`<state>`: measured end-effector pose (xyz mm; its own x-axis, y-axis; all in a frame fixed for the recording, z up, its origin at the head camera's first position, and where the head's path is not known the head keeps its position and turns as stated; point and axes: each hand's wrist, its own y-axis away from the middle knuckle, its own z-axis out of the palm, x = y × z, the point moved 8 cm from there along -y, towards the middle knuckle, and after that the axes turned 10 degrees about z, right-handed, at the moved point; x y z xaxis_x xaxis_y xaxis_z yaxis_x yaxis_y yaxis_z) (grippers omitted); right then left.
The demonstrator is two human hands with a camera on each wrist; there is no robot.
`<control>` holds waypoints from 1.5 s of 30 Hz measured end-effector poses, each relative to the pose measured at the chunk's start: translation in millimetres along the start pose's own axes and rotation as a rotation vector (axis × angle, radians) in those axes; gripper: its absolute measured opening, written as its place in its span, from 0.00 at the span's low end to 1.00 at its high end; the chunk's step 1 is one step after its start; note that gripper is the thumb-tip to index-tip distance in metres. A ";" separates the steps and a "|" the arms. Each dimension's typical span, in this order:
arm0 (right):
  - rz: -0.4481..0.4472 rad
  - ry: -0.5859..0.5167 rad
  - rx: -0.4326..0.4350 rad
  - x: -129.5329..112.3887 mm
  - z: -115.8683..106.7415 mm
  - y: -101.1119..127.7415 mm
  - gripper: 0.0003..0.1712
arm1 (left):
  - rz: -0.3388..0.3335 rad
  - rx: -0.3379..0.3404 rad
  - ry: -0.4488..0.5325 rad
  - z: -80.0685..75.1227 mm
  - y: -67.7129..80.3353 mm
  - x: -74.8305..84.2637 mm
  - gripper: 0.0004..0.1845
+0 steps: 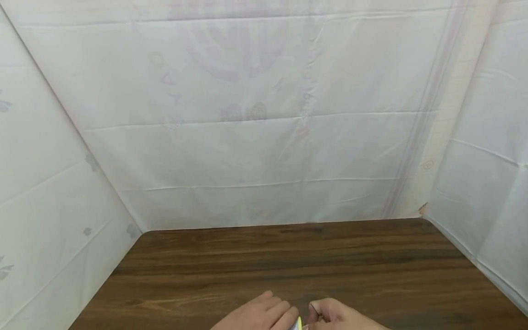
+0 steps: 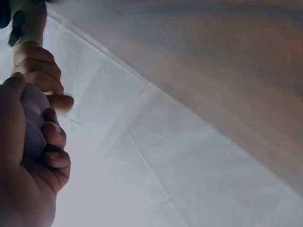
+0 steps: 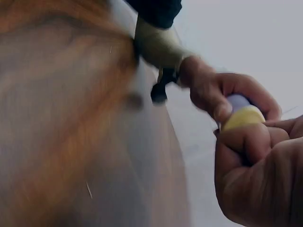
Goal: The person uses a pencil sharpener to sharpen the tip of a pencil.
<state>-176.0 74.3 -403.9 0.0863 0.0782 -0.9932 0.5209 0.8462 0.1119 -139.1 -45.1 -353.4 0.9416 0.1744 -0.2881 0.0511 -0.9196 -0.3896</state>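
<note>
My left hand [image 1: 264, 316] grips a rounded lavender object with a yellow end [image 3: 245, 117]. In the left wrist view its smooth lavender side [image 2: 34, 125] lies in the palm, with the fingers curled round it. My right hand [image 1: 340, 317] is at the yellow end, its fingers bent and pinching there. Only a thin yellow and pale edge shows between the hands in the head view. The fingers cover most of the object, so its exact kind cannot be told.
Under and beyond the hands is a dark wood-grain table [image 1: 288, 256]. White sheets with faint prints form a back wall [image 1: 264, 151] and side walls [image 1: 62, 183] around it. The hands are at the table's near side, low in the head view.
</note>
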 end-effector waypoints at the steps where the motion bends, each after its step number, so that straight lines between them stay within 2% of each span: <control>1: 0.002 0.006 0.009 -0.3 -0.9 0.3 0.22 | -0.007 0.005 0.005 -0.2 0.8 -0.9 0.15; 4: -0.107 0.184 0.098 -10.2 -4.1 3.6 0.14 | -0.055 0.043 0.094 -2.3 4.9 -8.6 0.22; 6: -0.233 0.397 0.209 -21.4 -5.2 8.0 0.07 | -0.110 0.060 0.177 -4.0 9.0 -15.9 0.27; 9: -0.516 0.793 0.409 -42.5 1.7 18.7 0.05 | -0.215 0.053 0.328 -3.9 14.1 -27.2 0.29; 11: -0.754 1.040 0.534 -56.3 11.8 27.6 0.02 | -0.278 0.042 0.414 -3.4 16.3 -32.2 0.28; 13: -1.003 1.268 0.656 -67.1 23.3 36.7 0.06 | -0.319 0.033 0.494 -2.6 16.7 -34.8 0.27; 15: -1.214 1.429 0.750 -74.1 32.5 43.5 0.12 | -0.334 0.041 0.572 -2.0 15.9 -35.1 0.25; 17: -1.379 1.531 0.788 -76.9 38.3 48.0 0.15 | -0.332 0.037 0.629 -0.1 14.1 -33.9 0.24; 18: -1.430 1.558 0.785 -77.0 40.1 48.9 0.16 | -0.333 0.026 0.661 1.7 13.4 -32.9 0.23; 20: -1.492 1.576 0.735 -74.9 42.0 49.7 0.17 | -0.339 0.005 0.741 6.9 12.0 -30.5 0.21; 22: -1.513 1.581 0.657 -68.8 42.6 48.6 0.19 | -0.365 -0.039 0.835 14.9 11.2 -28.9 0.18; 24: -1.472 1.550 0.570 -61.7 41.6 45.7 0.20 | -0.400 -0.072 0.940 23.7 11.7 -27.6 0.15; 27: -1.387 1.480 0.479 -56.7 41.1 41.5 0.20 | -0.429 -0.098 1.005 31.9 11.8 -26.7 0.13; 30: -1.263 1.364 0.449 -59.1 38.4 38.1 0.20 | -0.416 -0.080 0.951 30.5 11.6 -26.5 0.14; 34: -1.134 1.286 0.494 -55.4 32.9 33.0 0.19 | -0.427 -0.034 0.857 23.9 14.0 -28.0 0.17; 36: -1.041 1.222 0.510 -50.8 28.8 29.3 0.16 | -0.434 -0.022 0.791 20.7 16.1 -28.6 0.20; 37: -0.965 1.154 0.510 -48.5 25.3 26.8 0.16 | -0.428 -0.025 0.742 19.3 16.7 -28.4 0.22; 39: -0.793 0.967 0.473 -43.0 16.2 20.5 0.18 | -0.367 -0.014 0.597 14.4 15.4 -25.7 0.24; 41: -0.585 0.706 0.375 -34.8 6.8 13.1 0.19 | -0.271 -0.005 0.418 9.1 11.6 -20.2 0.26; 43: -0.372 0.422 0.251 -24.2 -0.1 5.4 0.18 | -0.157 -0.002 0.198 4.2 6.8 -12.5 0.26; 45: -0.191 0.167 0.134 -13.3 -2.1 -0.1 0.17 | -0.071 0.001 0.012 1.3 3.4 -5.9 0.25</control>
<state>-179.0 74.2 -390.7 -0.1599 0.0192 -0.9869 0.6226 0.7778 -0.0857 -144.9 -48.9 -354.2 0.9394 0.2353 -0.2491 0.1180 -0.9047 -0.4095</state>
